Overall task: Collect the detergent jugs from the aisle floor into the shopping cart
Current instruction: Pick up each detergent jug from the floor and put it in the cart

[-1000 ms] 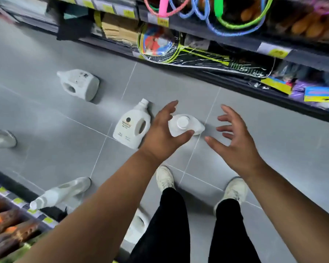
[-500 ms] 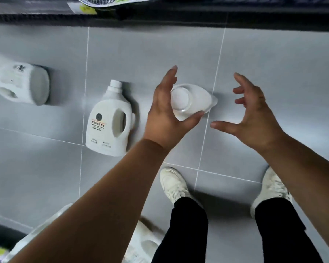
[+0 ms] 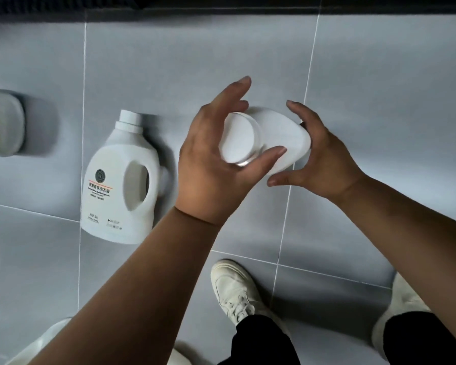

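Left hand (image 3: 211, 167), right hand (image 3: 327, 159), cupping upright jug (image 3: 282, 133) between (cap uppermost)

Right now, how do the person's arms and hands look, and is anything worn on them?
The left forearm and right forearm are bare as far as the frame shows: no sleeves. The left hand and right hand wear no gloves, and no ring, watch or bracelet is visible. The fingers have short, plain nails. Lower down are black trousers and off-white lace-up shoes.
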Action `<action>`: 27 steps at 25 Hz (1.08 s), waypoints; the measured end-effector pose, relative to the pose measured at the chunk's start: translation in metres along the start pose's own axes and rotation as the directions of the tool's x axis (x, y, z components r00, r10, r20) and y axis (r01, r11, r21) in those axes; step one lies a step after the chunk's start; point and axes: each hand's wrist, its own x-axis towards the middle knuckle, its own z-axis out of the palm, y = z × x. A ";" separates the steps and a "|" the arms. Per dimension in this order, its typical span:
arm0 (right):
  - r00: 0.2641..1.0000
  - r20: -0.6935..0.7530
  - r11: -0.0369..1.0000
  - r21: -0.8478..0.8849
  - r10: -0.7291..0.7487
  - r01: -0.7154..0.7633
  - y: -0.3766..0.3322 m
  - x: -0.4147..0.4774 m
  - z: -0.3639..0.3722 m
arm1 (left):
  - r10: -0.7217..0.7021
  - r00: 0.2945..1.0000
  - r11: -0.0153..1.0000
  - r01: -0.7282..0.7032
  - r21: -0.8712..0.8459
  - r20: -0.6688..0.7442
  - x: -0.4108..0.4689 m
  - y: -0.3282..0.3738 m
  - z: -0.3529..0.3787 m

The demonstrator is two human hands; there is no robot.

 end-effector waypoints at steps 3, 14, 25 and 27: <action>1.000 -0.020 0.999 0.034 -0.004 0.005 -0.005 0.009 0.002 | -0.034 0.999 0.999 0.034 -0.018 -0.036 0.009 0.000 0.001; 0.991 -0.099 0.994 -0.042 0.093 -0.097 -0.054 -0.031 -0.038 | -0.411 0.910 0.871 0.407 -0.277 0.045 0.030 0.029 -0.015; 0.967 -0.198 0.979 -0.093 0.160 -0.182 -0.156 -0.136 -0.169 | -0.373 0.896 0.804 0.442 -0.398 0.242 0.062 0.184 -0.041; 0.957 -0.241 0.977 -0.097 0.163 -0.191 -0.186 -0.157 -0.199 | -0.353 0.897 0.791 0.439 -0.426 0.267 0.076 0.225 -0.054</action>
